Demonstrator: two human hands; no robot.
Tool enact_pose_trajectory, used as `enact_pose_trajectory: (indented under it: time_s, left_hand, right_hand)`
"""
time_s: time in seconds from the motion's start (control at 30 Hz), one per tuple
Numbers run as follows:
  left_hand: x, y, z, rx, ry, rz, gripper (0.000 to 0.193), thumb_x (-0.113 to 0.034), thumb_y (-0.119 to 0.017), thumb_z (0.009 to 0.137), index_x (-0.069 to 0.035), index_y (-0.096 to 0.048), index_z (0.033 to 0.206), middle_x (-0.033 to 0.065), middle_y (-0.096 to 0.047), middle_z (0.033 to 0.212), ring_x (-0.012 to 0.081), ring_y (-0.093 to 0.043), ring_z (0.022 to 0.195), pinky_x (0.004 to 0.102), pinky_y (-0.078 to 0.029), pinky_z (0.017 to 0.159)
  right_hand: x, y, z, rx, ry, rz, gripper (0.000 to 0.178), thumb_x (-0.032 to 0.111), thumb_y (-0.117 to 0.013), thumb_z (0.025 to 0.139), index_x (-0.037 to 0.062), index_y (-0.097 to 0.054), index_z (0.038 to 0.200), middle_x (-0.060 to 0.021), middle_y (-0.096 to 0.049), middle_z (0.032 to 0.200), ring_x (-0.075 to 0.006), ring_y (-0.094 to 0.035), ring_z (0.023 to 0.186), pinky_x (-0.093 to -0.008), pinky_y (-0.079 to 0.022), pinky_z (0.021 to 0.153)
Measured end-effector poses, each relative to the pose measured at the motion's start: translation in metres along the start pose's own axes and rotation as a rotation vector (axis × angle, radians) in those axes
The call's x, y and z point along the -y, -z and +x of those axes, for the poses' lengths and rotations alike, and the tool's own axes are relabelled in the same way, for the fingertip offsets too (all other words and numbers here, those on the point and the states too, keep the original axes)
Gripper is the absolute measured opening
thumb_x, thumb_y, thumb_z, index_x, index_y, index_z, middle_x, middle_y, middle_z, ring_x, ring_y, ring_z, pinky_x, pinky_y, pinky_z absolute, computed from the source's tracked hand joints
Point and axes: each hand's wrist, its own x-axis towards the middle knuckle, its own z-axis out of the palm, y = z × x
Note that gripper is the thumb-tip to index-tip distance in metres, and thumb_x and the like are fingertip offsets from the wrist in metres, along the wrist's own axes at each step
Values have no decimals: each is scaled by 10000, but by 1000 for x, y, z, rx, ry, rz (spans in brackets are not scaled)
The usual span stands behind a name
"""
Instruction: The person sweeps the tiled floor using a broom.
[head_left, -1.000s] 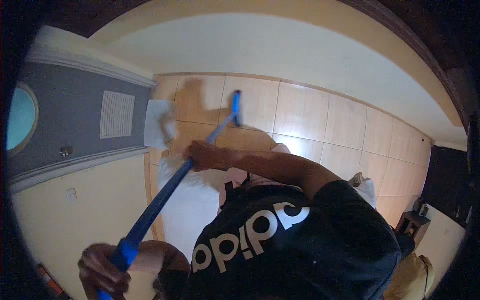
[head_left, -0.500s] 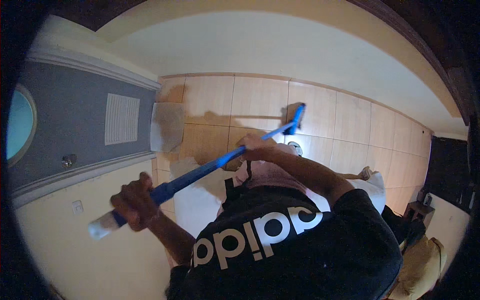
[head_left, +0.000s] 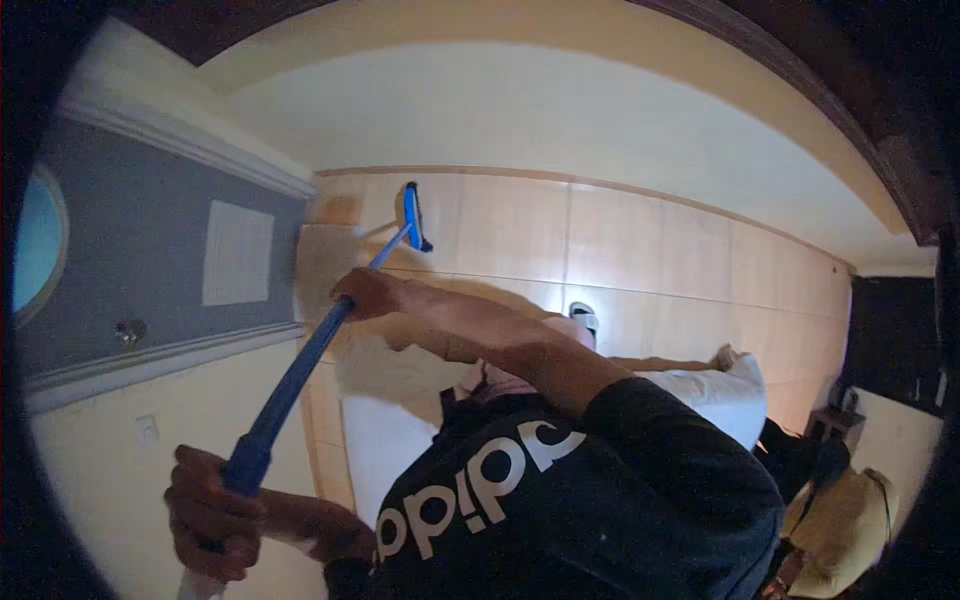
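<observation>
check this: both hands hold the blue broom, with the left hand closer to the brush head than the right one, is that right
Not quite: in the head view it is the right hand that is closer to the brush head, while the left hand grips nearer the other end. Both hands do hold the blue broom.

Left of the middle, the broom is showing blue with black bristles, while the shirt at the bottom is showing black with white letters, and the door at the left is looking grey.
</observation>
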Motion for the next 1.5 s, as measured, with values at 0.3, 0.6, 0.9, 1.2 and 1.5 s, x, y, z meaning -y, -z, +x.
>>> enact_pose_trajectory:
  time_s: [0.3, 0.6, 0.9, 1.2, 1.5]
  left_hand:
    - [-15, 44, -59, -298, -17, 18, 241, -132, -543, 574, -275, -376, 475, -108, -329, 389, 67, -264, 364, 258, -202, 413]
    - [84, 22, -47, -273, 322, -443, 167, -162, -522, 620, -163, -373, 543, -26, -340, 431, 109, -287, 373, 302, -229, 473]
    - [64, 111, 59, -165, -68, -817, 266, -189, -534, 651, -186, -387, 429, -39, -364, 329, 43, -321, 266, 200, -274, 286]
    - [97, 143, 93, 222, 18, -107, 119, -227, -499, 672, -166, -427, 598, -5, -376, 452, 106, -363, 418, 311, -284, 489]
    - [155, 210, 31, 29, 130, -280, 140, -265, -463, 692, -147, -466, 767, 29, -389, 575, 169, -405, 571, 423, -295, 692]
  right_hand:
    - [20, -10, -62, 300, -180, -6, 162, 138, -565, 554, 46, -493, 666, -129, -503, 663, -278, -496, 691, -376, -375, 644]
    - [-31, 45, -147, 244, -573, -134, 182, 108, -555, 540, 65, -529, 714, -110, -525, 686, -275, -494, 674, -370, -389, 625]
    - [-38, -5, 60, 68, -20, -147, 181, 143, -558, 517, 101, -504, 684, -70, -506, 659, -239, -491, 670, -356, -365, 586]
    - [-98, -45, 218, -18, 2, -121, 290, 225, -572, 567, 135, -481, 828, -24, -488, 811, -176, -466, 829, -376, -331, 706]
    - [-93, -14, 119, -148, -368, -263, 196, 149, -572, 574, 72, -497, 738, -82, -505, 767, -250, -467, 791, -364, -325, 740]
